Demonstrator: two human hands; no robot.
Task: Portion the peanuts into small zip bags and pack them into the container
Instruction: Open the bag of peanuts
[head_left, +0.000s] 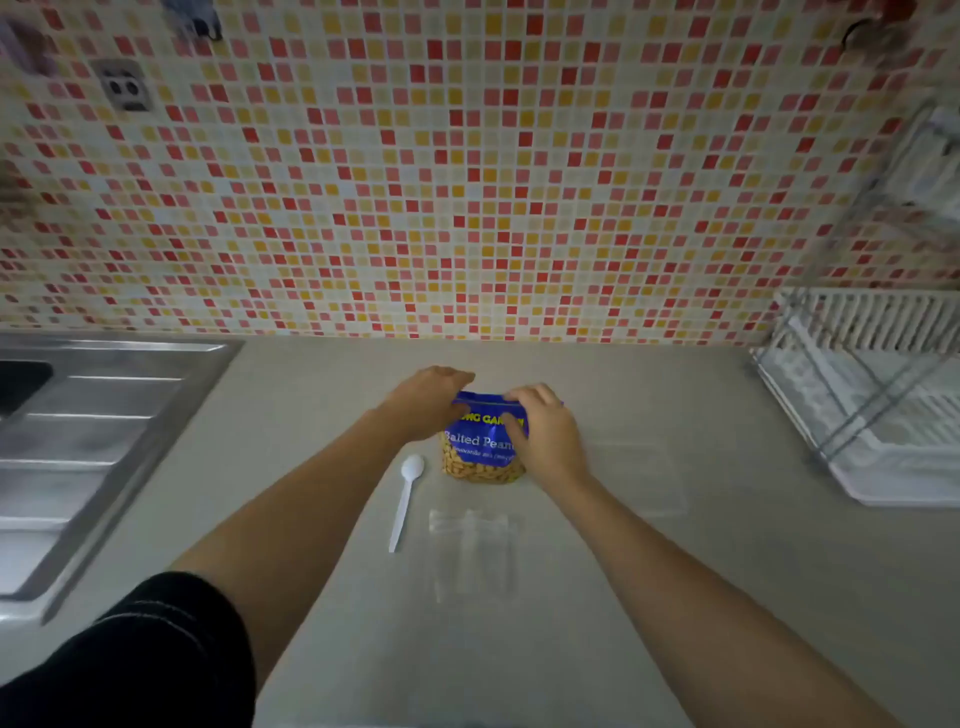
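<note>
Upright on the counter (675, 597), the peanut bag (480, 449) stood pinched at its top edge by 2 hands, the left hand (428, 402) at its left corner, the right hand (543, 434) over its right side. Just below the left hand lay a white spoon (407, 496). Nearer the person lay clear zip bags (470, 553). Right of the grip sat a clear container (641, 480), hard to make out.

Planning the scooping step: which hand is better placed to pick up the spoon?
Left. The spoon lies on the left hand's side of the peanut bag, while the right hand is beyond the bag.
</note>
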